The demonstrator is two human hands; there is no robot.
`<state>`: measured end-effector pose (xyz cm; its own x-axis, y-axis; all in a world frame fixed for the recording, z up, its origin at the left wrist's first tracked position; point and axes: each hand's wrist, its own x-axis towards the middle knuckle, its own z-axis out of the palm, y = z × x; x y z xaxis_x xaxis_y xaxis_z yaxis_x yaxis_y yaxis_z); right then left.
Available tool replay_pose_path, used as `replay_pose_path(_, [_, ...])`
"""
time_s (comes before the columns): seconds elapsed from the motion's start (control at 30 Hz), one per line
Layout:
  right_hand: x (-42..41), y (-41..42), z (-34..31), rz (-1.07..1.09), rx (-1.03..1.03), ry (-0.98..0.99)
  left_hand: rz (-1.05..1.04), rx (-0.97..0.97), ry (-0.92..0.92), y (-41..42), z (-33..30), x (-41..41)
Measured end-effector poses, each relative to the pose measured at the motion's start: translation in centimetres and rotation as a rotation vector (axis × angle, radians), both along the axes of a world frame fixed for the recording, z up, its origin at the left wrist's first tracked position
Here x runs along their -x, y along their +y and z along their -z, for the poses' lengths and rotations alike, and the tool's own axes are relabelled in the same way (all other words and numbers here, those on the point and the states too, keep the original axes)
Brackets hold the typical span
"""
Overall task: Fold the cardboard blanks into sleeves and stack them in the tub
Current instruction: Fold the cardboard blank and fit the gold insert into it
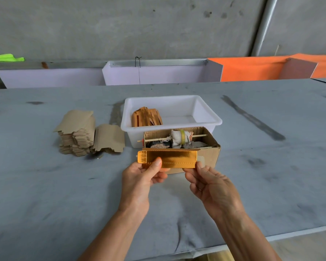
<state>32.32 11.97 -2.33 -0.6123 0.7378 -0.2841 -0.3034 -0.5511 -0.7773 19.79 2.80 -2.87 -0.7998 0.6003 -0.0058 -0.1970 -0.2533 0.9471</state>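
Observation:
A shiny gold cardboard blank, folded flat with a dashed crease along it, hangs level above the table's middle. My left hand pinches its left end, thumb on the gold face. My right hand pinches its right lower corner with thumb and fingertips. Behind stands the white tub, with several folded gold sleeves standing on edge at its left side. A stack of flat brown blanks lies to the left, and a second lower pile leans against it.
An open brown carton directly behind the blank holds a stick with a cloth-wrapped roll and a tape ring. The grey table ends at a near edge on the right. Lilac and orange boards stand behind, against a concrete wall.

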Motion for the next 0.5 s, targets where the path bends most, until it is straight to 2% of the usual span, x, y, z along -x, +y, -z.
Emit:
replay_pose_path(0.3, [-0.12, 0.58, -0.24, 0.038, 0.171, 0.258, 0.094, -0.056, 0.086, -0.53, 0.56, 0.83])
replay_pose_path(0.5, [0.08, 0.30, -0.02, 0.036, 0.119, 0.210, 0.133, -0.037, 0.305, -0.84, 0.48, 0.52])
